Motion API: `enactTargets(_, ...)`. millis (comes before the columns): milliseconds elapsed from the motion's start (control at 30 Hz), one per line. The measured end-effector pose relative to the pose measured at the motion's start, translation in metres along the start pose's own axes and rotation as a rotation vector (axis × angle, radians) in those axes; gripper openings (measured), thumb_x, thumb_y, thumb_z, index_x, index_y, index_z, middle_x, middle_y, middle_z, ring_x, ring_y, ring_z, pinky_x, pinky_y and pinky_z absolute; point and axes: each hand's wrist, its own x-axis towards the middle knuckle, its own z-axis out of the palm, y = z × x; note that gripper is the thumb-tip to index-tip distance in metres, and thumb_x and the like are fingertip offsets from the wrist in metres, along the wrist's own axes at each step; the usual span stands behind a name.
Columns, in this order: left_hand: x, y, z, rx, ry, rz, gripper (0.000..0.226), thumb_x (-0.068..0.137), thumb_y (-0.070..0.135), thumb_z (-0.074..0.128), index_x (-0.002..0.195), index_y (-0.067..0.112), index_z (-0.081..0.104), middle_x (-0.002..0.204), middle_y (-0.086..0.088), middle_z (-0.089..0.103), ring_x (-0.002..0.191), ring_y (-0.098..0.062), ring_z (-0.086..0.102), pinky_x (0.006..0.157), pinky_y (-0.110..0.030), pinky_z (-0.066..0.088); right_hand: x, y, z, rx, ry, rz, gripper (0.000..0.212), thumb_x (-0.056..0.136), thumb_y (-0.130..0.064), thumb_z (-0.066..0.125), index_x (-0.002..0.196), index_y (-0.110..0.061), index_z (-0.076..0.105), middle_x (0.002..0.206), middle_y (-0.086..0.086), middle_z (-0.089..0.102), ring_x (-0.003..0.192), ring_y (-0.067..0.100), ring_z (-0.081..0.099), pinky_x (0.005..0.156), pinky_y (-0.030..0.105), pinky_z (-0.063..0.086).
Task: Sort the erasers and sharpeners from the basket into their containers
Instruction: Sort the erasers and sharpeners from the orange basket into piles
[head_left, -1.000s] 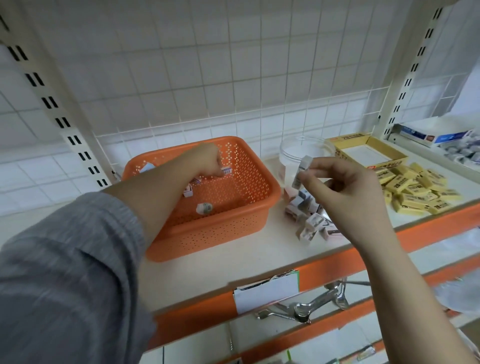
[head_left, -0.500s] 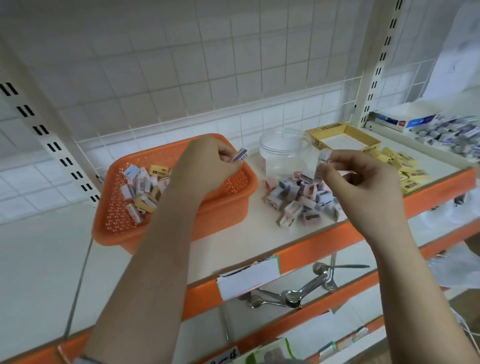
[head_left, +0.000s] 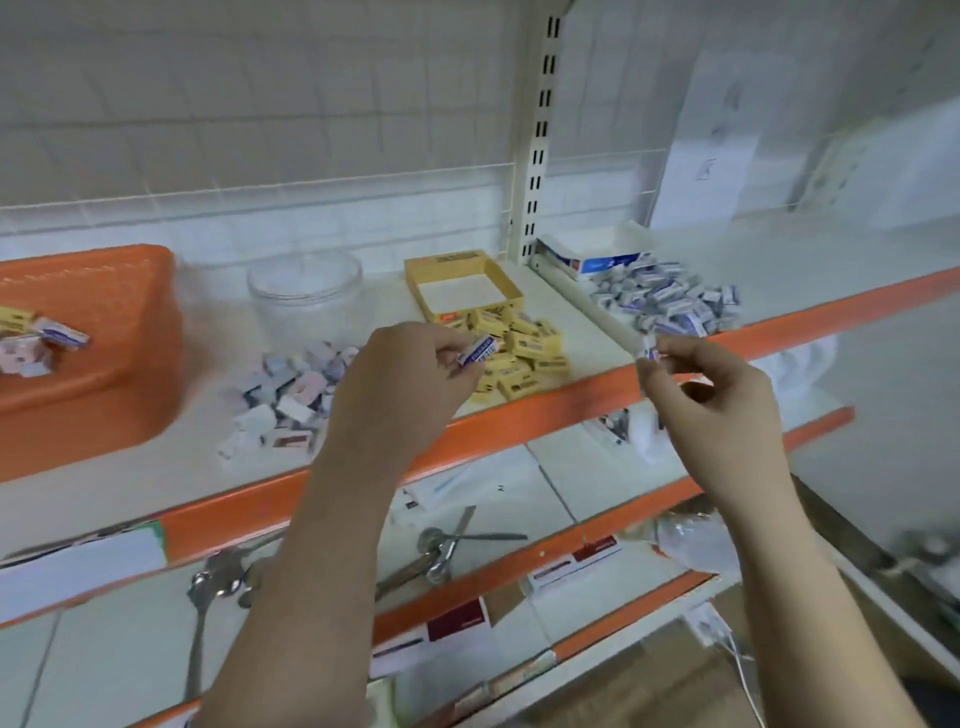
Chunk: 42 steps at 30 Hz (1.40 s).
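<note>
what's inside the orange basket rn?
At the orange basket's left edge, a few small wrapped pieces show: yellow, blue-white, pink. The frame cuts off its left part, and the near wall hides the floor.

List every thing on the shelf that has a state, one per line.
left hand: pinching a blue-white eraser
right hand: pinching a small blue-white piece
orange basket: still holds items
clear jar: open, looks empty
yellow box: open, empty
blue-white box: open
</note>
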Motion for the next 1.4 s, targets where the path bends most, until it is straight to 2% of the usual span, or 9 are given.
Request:
enactTargets(167,0.011,0.043,0.044,0.018,-0.017,0.001,0.025,0.083,0.032,0.069,0.106,0.021,0.072,0.088,0.006,0.066,0.084,-0.012,0.06,0.076,-0.029,0.05,0.052,0.035,-0.048,-0.164,0.004,0.021,0.015,0.087,-0.021,0.064,0.101,-0.016,0.066,0.073,-0.011,0.062,0.044,0.006,0.045,0.049,0.009,0.036)
enactTargets(267,0.024,0.058,0.063,0.012,-0.02,-0.006,0.024,0.083,0.032,0.068,0.103,0.02,0.072,0.085,0.008,0.065,0.084,-0.015,0.06,0.079,-0.036,0.052,0.098,0.055,-0.061,-0.274,0.047,-0.006,0.023,0.086,-0.024,0.064,0.102,-0.009,0.07,0.081,0.002,0.069,0.064,0.01,0.056,0.056,0.013,0.036)
enactTargets(367,0.04,0.066,0.079,0.018,-0.019,0.001,0.024,0.083,0.034,0.068,0.104,0.022,0.072,0.084,0.011,0.062,0.078,-0.009,0.056,0.067,-0.026,0.045,0.152,0.072,-0.066,-0.357,0.099,0.012,0.027,0.086,-0.026,0.061,0.104,-0.009,0.071,0.08,0.006,0.068,0.079,0.016,0.061,0.066,0.021,0.035)
enactTargets(500,0.064,0.071,0.094,0.028,-0.04,0.028,0.021,0.084,0.034,0.067,0.102,0.024,0.072,0.084,0.011,0.063,0.067,-0.005,0.052,0.055,-0.022,0.039,0.222,0.098,-0.065,-0.458,0.037,0.076,0.031,0.081,-0.027,0.059,0.086,0.001,0.071,0.051,0.005,0.055,0.047,0.008,0.046,0.053,0.023,0.036)
enactTargets(667,0.094,0.071,0.106,0.032,-0.034,0.011,0.026,0.085,0.034,0.066,0.108,0.023,0.07,0.086,0.013,0.06,0.08,-0.01,0.057,0.072,-0.029,0.05,0.274,0.11,-0.049,-0.587,-0.134,0.181,0.021,0.081,-0.015,0.061,0.07,0.001,0.07,0.056,0.007,0.057,0.048,0.016,0.043,0.047,0.022,0.033)
enactTargets(867,0.117,0.072,0.127,0.048,-0.058,0.029,0.026,0.086,0.034,0.064,0.109,0.024,0.07,0.091,0.012,0.063,0.074,-0.005,0.052,0.06,-0.021,0.038,0.297,0.124,-0.037,-0.749,-0.257,0.245,0.03,0.078,-0.014,0.063,0.052,-0.006,0.052,0.049,0.004,0.042,0.049,0.018,0.04,0.044,0.022,0.03)
enactTargets(1067,0.136,0.078,0.141,0.041,-0.102,0.046,0.026,0.085,0.033,0.066,0.109,0.022,0.069,0.091,0.01,0.065,0.072,-0.006,0.053,0.06,-0.02,0.04,0.3,0.125,-0.047,-0.639,-0.233,0.209,0.034,0.085,-0.02,0.06,0.097,0.012,0.067,0.098,0.028,0.067,0.071,0.022,0.051,0.059,0.026,0.039)
enactTargets(1200,0.164,0.098,0.152,0.027,-0.172,0.106,0.026,0.085,0.03,0.067,0.109,0.019,0.069,0.099,0.004,0.068,0.079,-0.01,0.056,0.072,-0.024,0.044,0.268,0.105,-0.067,-0.445,-0.098,0.117,0.025,0.085,-0.022,0.06,0.088,0.0,0.07,0.091,0.018,0.071,0.071,0.022,0.057,0.062,0.024,0.041)
enactTargets(1400,0.225,0.138,0.192,0.102,-0.424,0.225,0.025,0.085,0.021,0.068,0.108,0.013,0.07,0.103,0.0,0.068,0.073,-0.014,0.061,0.067,-0.027,0.047,0.171,0.099,-0.084,-0.249,0.098,0.17,0.012,0.087,-0.02,0.059,0.079,-0.022,0.069,0.078,0.003,0.072,0.065,0.02,0.06,0.057,0.023,0.042)
